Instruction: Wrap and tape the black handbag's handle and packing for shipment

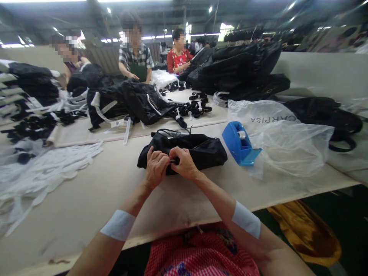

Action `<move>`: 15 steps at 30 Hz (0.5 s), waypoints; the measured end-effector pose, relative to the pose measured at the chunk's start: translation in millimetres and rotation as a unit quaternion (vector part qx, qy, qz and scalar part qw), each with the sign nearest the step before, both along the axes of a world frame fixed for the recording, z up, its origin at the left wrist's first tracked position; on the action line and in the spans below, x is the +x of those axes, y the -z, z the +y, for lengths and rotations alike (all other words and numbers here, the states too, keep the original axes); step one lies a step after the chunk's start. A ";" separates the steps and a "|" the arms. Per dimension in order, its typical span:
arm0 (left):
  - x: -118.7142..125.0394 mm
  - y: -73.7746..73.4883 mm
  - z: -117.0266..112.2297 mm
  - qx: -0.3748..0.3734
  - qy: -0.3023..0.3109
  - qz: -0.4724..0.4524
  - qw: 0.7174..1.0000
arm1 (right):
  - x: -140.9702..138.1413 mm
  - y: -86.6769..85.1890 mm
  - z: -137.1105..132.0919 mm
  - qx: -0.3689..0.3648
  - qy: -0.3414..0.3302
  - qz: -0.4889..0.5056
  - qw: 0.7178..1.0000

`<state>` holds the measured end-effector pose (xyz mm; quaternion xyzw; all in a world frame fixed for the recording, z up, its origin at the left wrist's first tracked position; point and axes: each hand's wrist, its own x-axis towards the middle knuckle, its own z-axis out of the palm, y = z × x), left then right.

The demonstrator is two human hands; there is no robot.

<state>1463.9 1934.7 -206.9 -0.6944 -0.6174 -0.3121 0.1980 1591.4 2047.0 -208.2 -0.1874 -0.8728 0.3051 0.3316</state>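
A black bag (205, 151) lies on the table right in front of me, with thin black cords along its far edge. My left hand (157, 165) is closed at the bag's near side, its fingers pinching a small dark part. Close against it, my right hand (184, 163) pinches the same dark part, which looks like a strap or cord end; the fingers cover most of it. Just right of the bag stands a blue tape dispenser (234, 143). Beyond it a clear plastic bag (293, 142) printed CARPISA is spread out.
White strips (48, 172) spread over the table at left. Black bags (129, 101) and coiled black straps (198, 109) lie across the table, with a large pile of black bags (230, 71) at far right. Several people stand at the far side. Mustard cloth (307, 230) hangs below the table edge.
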 end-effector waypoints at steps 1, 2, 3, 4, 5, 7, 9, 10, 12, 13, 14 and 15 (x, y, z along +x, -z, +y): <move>-0.7 -1.5 0.1 -0.007 0.007 -0.010 1.000 | -0.1 0.1 1.0 -0.011 -0.008 0.003 1.000; -1.5 -3.0 0.2 -0.016 0.013 -0.017 1.000 | 0.1 0.3 1.9 -0.019 -0.020 0.003 1.000; -2.5 -4.6 0.3 -0.027 0.019 -0.020 0.999 | 0.4 0.6 2.4 -0.023 -0.032 0.002 0.999; -3.6 -6.2 0.5 -0.041 0.024 -0.019 0.999 | 0.9 1.0 2.5 -0.021 -0.041 0.001 0.999; -5.0 -8.0 0.8 -0.055 0.029 -0.013 0.998 | 1.7 1.6 2.2 -0.015 -0.045 0.000 0.999; -7.8 -11.5 1.9 -0.083 0.043 0.004 0.996 | 3.5 2.9 0.2 0.014 -0.037 -0.004 0.999; -10.2 -14.1 3.0 -0.109 0.057 0.017 0.992 | 5.4 4.7 -3.2 0.048 -0.014 -0.011 0.999; -10.7 -14.8 3.1 -0.120 0.061 0.019 0.991 | 6.4 5.8 -5.2 0.062 -0.001 -0.013 0.998; -10.1 -14.8 0.9 -0.131 0.059 0.007 0.990 | 8.8 8.8 -8.9 0.080 0.027 -0.003 0.996; -8.8 -14.6 -1.5 -0.132 0.054 -0.006 0.990 | 10.3 10.6 -10.5 0.087 0.039 0.011 0.995; -6.8 -14.7 -4.4 -0.130 0.047 -0.022 0.990 | 12.0 12.7 -11.8 0.095 0.047 0.026 0.994; -4.4 -15.5 -7.6 -0.127 0.038 -0.042 0.990 | 14.1 14.8 -12.6 0.105 0.049 0.040 0.992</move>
